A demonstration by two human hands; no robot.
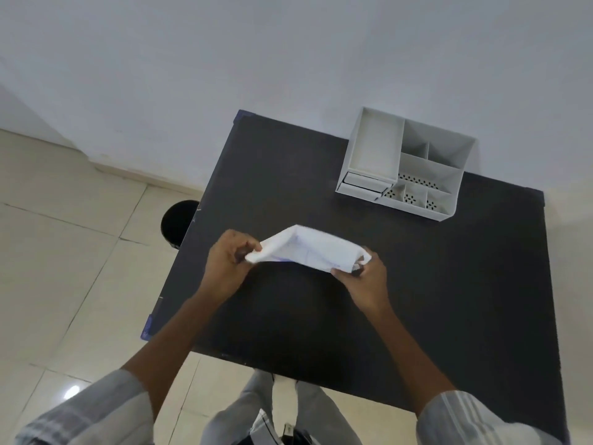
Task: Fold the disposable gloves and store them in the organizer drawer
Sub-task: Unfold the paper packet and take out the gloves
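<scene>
A thin white disposable glove [308,248], partly folded with faint blue marks on it, hangs stretched between both hands just above the dark table [449,284]. My left hand [229,263] pinches its left end and my right hand [364,279] pinches its right end. The white desk organizer [407,162] stands at the table's far right, with several open compartments on top. Its two small drawers [364,184] face front-left and look pushed in.
A black round bin [178,221] stands on the tiled floor beside the table's left edge. A white wall runs behind the table. My legs stand at the table's near edge.
</scene>
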